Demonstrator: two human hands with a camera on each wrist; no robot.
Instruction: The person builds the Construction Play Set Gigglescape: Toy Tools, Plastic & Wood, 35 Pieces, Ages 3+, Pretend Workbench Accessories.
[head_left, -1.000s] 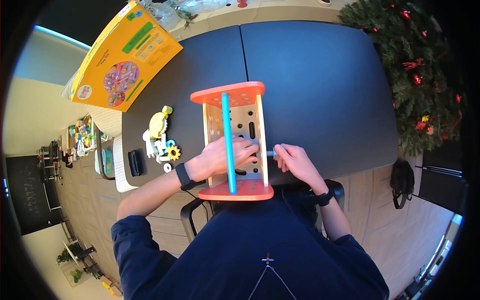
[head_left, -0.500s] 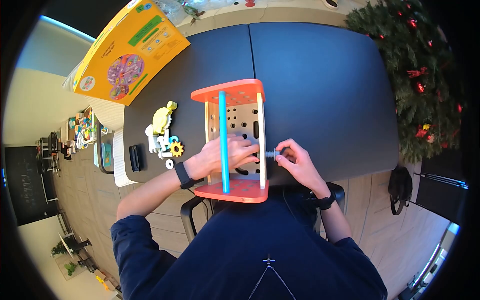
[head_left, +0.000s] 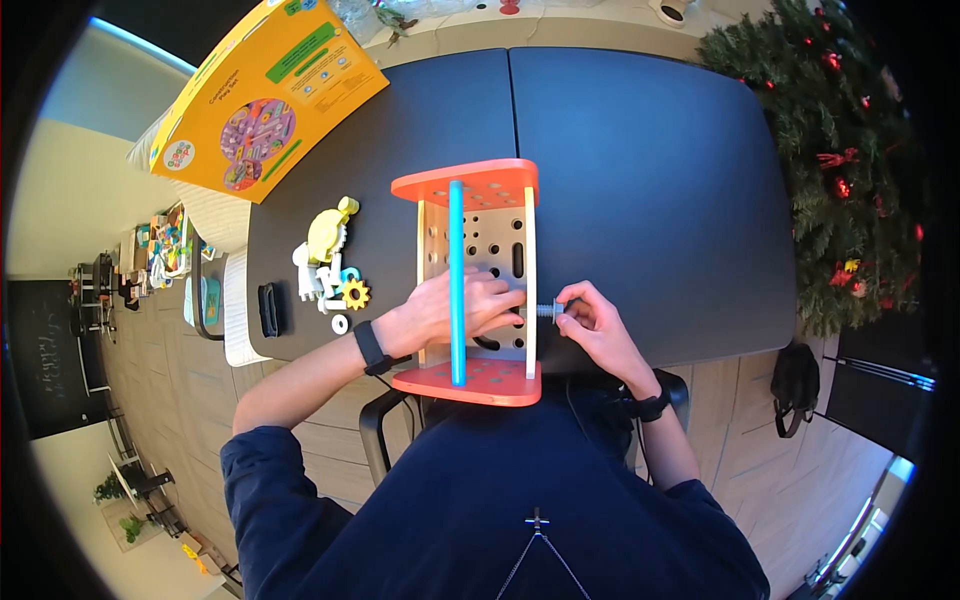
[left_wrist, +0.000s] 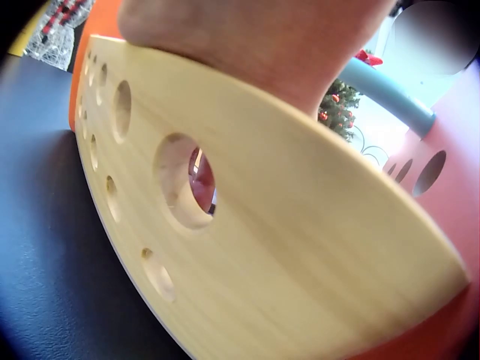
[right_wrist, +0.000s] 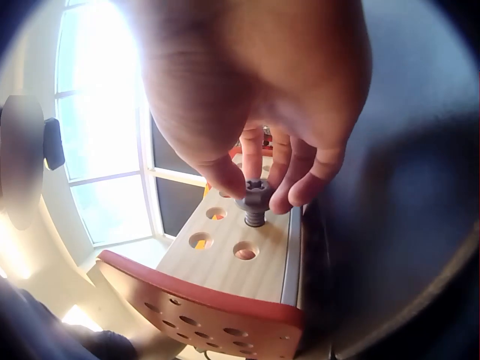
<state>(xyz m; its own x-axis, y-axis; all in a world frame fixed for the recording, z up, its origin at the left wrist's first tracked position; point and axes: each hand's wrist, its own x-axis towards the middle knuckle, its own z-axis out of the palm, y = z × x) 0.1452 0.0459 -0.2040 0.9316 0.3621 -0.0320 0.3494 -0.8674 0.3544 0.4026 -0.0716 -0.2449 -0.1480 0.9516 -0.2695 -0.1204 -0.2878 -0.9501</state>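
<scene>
A toy toolbox of pale wooden panels (left_wrist: 300,217) with red end plates (head_left: 470,384) and a blue rod handle (head_left: 457,250) stands at the table's near edge. From its right panel juts a grey toy bolt (right_wrist: 256,196), threaded through a hole, with part of the shank showing outside. My right hand (head_left: 598,325) pinches the bolt's head between thumb and fingers. Under the blue rod, my left hand (head_left: 450,305) reaches over the left panel into the box, a finger stretched to the right panel's inner side by the bolt. I cannot tell whether it holds anything there.
Left of the box lie toy parts: a yellow piece (head_left: 326,235), a yellow gear (head_left: 355,293), a white ring (head_left: 340,324) and several white pieces. A black case (head_left: 270,309) lies near the left edge. A yellow carton (head_left: 270,100) stands back left; a decorated tree (head_left: 800,170) is at right.
My right fingers have loosened from a tight curl and sit more spread around the bolt's head. The left hand stays inside the box. The box has shifted only slightly in view.
</scene>
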